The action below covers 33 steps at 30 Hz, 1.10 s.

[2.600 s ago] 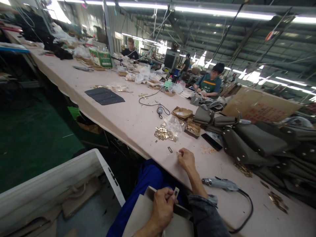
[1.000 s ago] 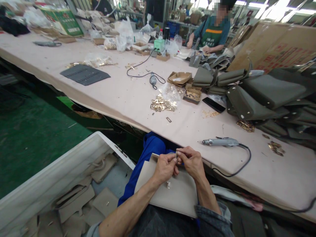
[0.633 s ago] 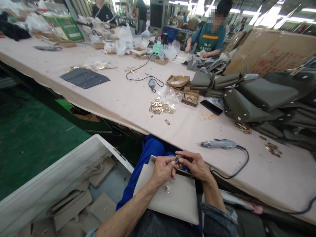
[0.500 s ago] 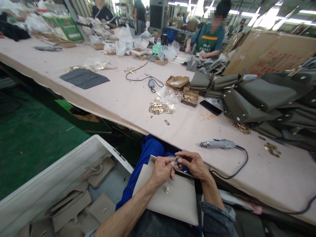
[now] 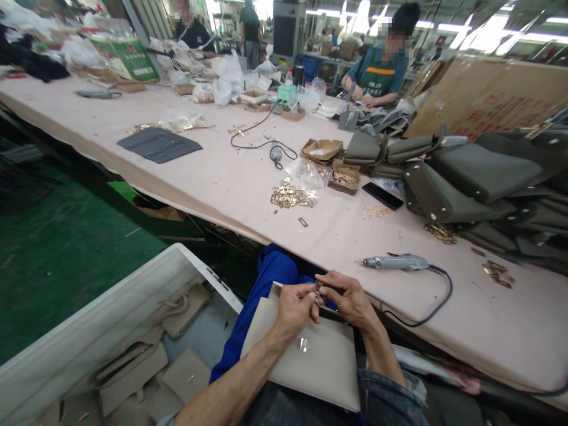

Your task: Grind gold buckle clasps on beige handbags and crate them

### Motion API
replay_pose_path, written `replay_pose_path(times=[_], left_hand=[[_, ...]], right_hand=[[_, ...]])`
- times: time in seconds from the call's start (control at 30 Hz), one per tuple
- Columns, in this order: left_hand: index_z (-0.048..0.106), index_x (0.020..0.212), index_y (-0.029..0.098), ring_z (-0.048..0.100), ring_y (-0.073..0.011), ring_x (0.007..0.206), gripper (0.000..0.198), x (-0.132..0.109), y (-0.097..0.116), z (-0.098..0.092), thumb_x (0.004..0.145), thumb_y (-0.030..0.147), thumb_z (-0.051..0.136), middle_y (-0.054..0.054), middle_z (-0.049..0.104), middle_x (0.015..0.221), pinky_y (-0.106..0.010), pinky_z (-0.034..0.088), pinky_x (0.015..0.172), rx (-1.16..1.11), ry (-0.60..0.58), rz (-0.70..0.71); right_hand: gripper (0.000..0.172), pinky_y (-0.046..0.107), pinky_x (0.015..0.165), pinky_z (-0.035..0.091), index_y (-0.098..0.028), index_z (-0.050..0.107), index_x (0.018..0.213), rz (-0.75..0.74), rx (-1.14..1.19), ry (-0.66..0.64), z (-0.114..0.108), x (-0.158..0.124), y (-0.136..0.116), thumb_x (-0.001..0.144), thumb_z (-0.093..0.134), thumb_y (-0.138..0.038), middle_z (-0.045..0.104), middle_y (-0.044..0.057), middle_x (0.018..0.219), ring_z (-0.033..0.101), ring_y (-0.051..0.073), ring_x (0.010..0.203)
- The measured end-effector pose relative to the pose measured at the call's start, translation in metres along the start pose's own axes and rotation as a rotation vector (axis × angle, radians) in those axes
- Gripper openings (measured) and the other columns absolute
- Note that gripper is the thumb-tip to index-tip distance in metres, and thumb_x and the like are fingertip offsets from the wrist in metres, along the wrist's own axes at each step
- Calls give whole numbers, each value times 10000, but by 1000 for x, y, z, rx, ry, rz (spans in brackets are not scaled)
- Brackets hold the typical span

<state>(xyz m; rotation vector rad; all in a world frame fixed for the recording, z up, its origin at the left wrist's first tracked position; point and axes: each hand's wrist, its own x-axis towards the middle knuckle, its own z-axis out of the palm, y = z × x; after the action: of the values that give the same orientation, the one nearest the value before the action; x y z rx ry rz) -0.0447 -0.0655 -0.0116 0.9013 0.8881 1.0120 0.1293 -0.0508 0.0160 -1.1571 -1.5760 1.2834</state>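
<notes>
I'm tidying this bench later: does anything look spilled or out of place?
Perhaps: tiny gold-coloured pieces lie loose beside the black phone, not boxed, and a metal frame sits apart from the metal pile, as if strayed. The pale bag shows no visible damage.

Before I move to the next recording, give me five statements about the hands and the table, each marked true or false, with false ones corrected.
1. The left hand and right hand meet at a small shiny piece. True.
2. The right hand grips the grey corded tool. False: it lies on the table, apart from both hands.
3. Gold-coloured metal pieces lie piled on the table. True.
4. The black phone lies inside a cardboard box. False: it lies on the table beside one.
5. The white bin stands on the person's left. True.
</notes>
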Motion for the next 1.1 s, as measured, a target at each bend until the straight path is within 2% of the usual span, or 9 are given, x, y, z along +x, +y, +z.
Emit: replay_pose_path(times=[0.17, 0.43, 0.63, 0.8, 0.97, 1.03, 1.1], left_hand=[[748, 818, 81, 530, -92, 386, 258, 0, -4, 1, 866, 318, 656, -36, 657, 563, -207, 434, 444, -1, 38, 1], [769, 866, 78, 542, -113, 379, 248, 0, 1, 5, 822, 286, 642, -24, 641, 509, -225, 450, 453, 26, 66, -41], [729, 761, 111, 503, -98, 356, 247, -3, 4, 8, 881, 259, 572, 2, 592, 439, -200, 388, 444, 138, 35, -4], [722, 790, 113, 472, -89, 339, 295, -4, 5, 10, 909, 359, 608, -1, 598, 452, -185, 344, 399, 155, 64, 19], [728, 816, 105, 501, -119, 318, 492, 1, 4, 7, 853, 591, 662, -36, 619, 434, -199, 380, 379, 125, 73, -55], [729, 779, 111, 492, -112, 309, 499, 2, 3, 6, 835, 604, 682, -33, 608, 418, -189, 351, 372, 134, 90, -42], [729, 754, 121, 496, -103, 320, 470, 2, 1, 6, 835, 583, 697, -31, 619, 434, -181, 337, 382, 132, 104, -21]], right_hand=[[334, 309, 747, 525, -242, 730, 1246, -29, -82, 24, 2, -2, 1, 944, 657, -363, 655, 45, 881, 632, 164, 785], [321, 319, 753, 519, -255, 729, 1247, -51, -149, 47, 4, -4, 1, 955, 640, -351, 651, 42, 867, 622, 169, 789], [295, 306, 684, 528, -206, 788, 1100, 61, 24, 93, 2, -3, 4, 883, 729, -397, 700, 68, 899, 643, 178, 744], [277, 283, 595, 527, -182, 797, 919, 74, 4, 243, 12, 4, 3, 845, 744, -443, 710, 67, 825, 641, 178, 659], [269, 274, 499, 504, -197, 788, 886, 46, -1, 288, 29, 6, -4, 852, 727, -457, 706, 64, 838, 612, 153, 540], [303, 284, 494, 510, -192, 783, 883, 75, 18, 283, 31, 5, -7, 848, 722, -487, 708, 63, 818, 614, 161, 524], [360, 301, 518, 529, -182, 779, 924, 115, -4, 331, 24, 4, -10, 851, 703, -526, 709, 68, 773, 633, 187, 546]])
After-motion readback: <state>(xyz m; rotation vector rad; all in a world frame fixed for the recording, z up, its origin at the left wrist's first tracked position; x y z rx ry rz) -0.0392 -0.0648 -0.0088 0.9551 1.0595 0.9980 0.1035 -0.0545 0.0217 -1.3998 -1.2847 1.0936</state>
